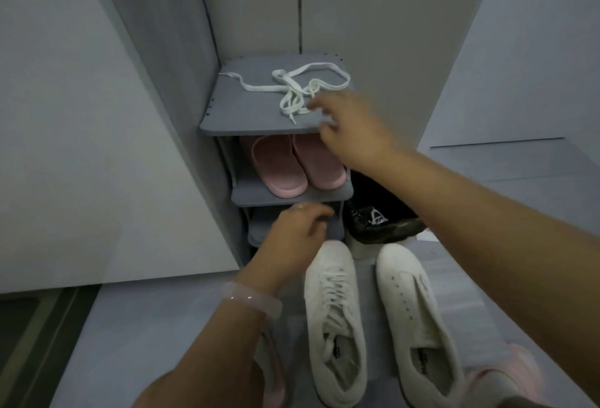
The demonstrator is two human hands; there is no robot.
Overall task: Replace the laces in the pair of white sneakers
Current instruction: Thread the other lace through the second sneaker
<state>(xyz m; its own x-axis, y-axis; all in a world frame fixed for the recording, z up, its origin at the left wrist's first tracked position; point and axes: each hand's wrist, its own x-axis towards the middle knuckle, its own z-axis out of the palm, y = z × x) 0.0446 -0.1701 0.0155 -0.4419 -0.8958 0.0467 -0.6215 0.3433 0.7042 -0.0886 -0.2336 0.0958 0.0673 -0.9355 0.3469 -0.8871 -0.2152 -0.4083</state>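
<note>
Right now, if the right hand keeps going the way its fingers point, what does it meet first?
Most likely the loose white shoelace on the top shelf of the grey shoe rack. The right hand reaches up-left, its fingers blurred beside the lace ends; contact can't be confirmed.

Two white sneakers [336,320], two pink slippers [279,164], one loose lace [292,89].
</note>
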